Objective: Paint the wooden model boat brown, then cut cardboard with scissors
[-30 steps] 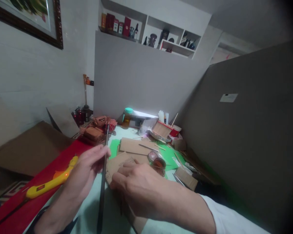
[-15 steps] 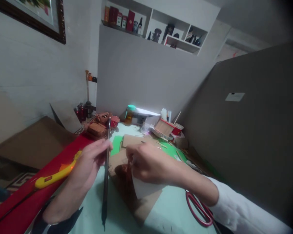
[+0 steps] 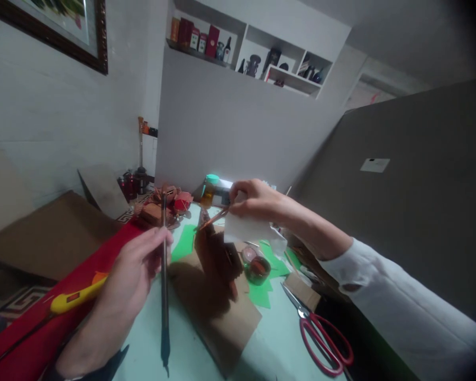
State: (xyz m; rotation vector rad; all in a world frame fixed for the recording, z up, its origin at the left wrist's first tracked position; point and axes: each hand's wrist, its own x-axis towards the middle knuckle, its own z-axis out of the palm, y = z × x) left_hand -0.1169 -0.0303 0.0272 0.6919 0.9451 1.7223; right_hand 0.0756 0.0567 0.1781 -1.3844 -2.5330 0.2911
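Observation:
My left hand (image 3: 140, 270) pinches a long dark brush (image 3: 164, 286), held upright with a small loop at its lower end. My right hand (image 3: 256, 200) is raised over the far part of the table. Its fingers are closed on a white paper sheet (image 3: 244, 227) and a thin reddish-brown strip (image 3: 212, 218) that points left. Below the strip, a dark brown model (image 3: 218, 256) of uncertain kind stands on a cardboard sheet (image 3: 238, 328); whether the strip touches it I cannot tell. A small jar of reddish-brown liquid (image 3: 258, 271) is right of the model.
Red-handled scissors (image 3: 323, 338) lie at the right. A yellow glue gun (image 3: 77, 297) rests on red cloth (image 3: 43, 338) at the left, its cord trailing. Several brown and red pieces (image 3: 154, 213) sit behind my left hand. A jar with a green lid (image 3: 209, 190) stands farther back.
My right hand has risen and moved away from the cardboard with the white paper, uncovering the brown model and the liquid jar. My left hand and brush have shifted slightly left.

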